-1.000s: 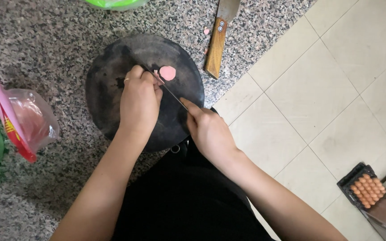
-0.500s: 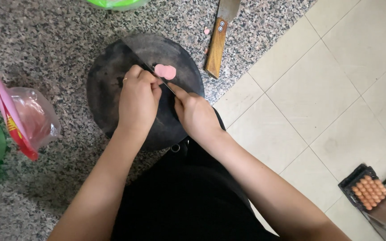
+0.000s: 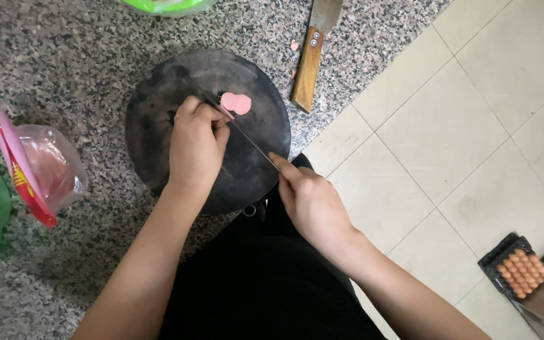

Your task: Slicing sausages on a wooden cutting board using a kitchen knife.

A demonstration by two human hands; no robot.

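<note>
two hands work over the speckled stone desk (image 3: 64, 75), and on it sits a round dark chopping board (image 3: 158, 113), by far the biggest thing in play. beside the board's upper right edge lies a cleaver (image 3: 310, 56) with a wooden handle, untouched, and to the left a clear plastic bag (image 3: 51, 167) with a red and pink rim slumps on the desk. the left hand (image 3: 195, 145) is curled shut, knuckles up, pinning something small that it hides; what it holds cannot be told for sure. the right hand (image 3: 313, 201) is closed around the handle of a thin knife (image 3: 247, 138), index finger laid along it, the blade running up under the left hand's fingertips. just past those fingertips lie two pink slices (image 3: 236, 102), flat and overlapping. to cut well here, i judge the left fingertips should stay tucked behind the knuckles, the blade drawn lightly, and the slices kept clear of the stroke.
</note>
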